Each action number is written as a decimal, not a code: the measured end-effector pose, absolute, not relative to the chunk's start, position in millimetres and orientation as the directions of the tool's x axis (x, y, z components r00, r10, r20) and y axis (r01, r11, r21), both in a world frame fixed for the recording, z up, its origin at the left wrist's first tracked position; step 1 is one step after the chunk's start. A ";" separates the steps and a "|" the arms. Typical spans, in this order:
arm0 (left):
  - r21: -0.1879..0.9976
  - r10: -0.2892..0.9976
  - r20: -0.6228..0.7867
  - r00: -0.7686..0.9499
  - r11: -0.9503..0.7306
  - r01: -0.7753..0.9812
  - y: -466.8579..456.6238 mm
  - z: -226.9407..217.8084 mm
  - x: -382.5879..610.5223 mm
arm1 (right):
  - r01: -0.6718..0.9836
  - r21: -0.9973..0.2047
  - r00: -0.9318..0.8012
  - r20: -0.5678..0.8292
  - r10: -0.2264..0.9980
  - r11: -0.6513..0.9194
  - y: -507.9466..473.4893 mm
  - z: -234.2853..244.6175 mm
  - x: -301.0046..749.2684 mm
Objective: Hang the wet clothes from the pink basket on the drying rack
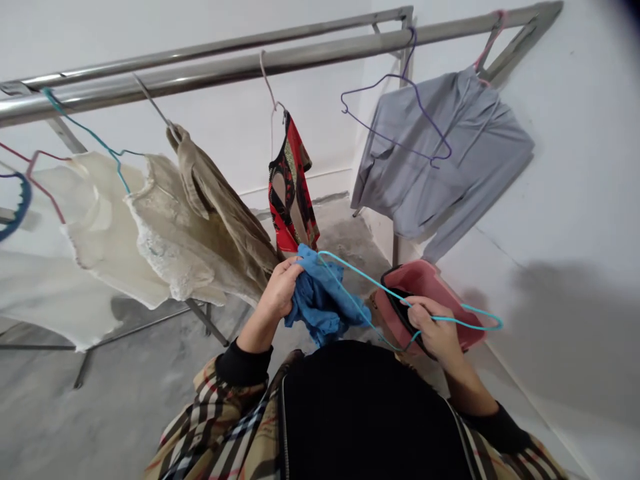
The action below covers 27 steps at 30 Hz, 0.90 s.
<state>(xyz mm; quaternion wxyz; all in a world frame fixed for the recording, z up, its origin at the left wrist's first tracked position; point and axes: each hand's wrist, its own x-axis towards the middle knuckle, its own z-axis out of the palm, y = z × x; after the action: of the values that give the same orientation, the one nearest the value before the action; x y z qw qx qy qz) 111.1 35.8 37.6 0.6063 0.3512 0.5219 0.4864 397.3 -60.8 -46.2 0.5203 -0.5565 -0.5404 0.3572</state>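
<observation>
In the middle of the head view, my left hand is closed on the upper edge of a crumpled blue garment, which hangs down in folds. My right hand grips a light-blue clothes hanger near its neck, with the hook pointing right. The far end of the hanger reaches the top of the blue garment; whether it is inside the cloth I cannot tell. Below and behind my right hand stands a pink bucket with something dark at its opening, partly hidden by the hand.
A metal rack runs across the top. From it hang white tops, a brown garment, a red and black patterned garment, a bare purple hanger and a grey hooded top. A white wall is at right.
</observation>
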 end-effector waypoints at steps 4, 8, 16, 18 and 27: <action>0.996 0.999 -0.044 -0.015 0.045 0.071 40.5 29.3 112.4 | 0.350 -0.925 0.064 0.184 0.981 0.150 -75.4 -24.6 417.2; 0.953 0.996 0.078 0.052 -0.090 0.291 38.5 24.7 116.6 | 0.510 -0.841 -0.108 0.148 0.983 0.182 -79.7 -7.3 415.4; 0.889 0.987 0.123 0.105 -0.157 0.431 34.1 20.1 119.0 | 0.605 -0.767 -0.157 0.145 0.977 0.211 -73.8 6.7 403.8; 0.918 0.990 0.086 0.112 -0.123 0.378 33.3 22.0 121.8 | 0.582 -0.781 -0.235 0.106 0.966 0.227 -71.4 8.9 401.2; 0.701 0.839 0.191 0.510 -0.480 0.528 10.3 27.2 151.8 | 0.457 -0.846 -0.251 0.173 0.952 0.274 -37.3 -18.5 349.4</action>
<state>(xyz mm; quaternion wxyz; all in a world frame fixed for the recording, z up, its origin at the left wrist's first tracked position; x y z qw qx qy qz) 151.8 10.3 27.2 0.2926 0.8182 0.4174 0.2658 349.4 -37.3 -18.5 0.3603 -0.4948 -0.7122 0.3438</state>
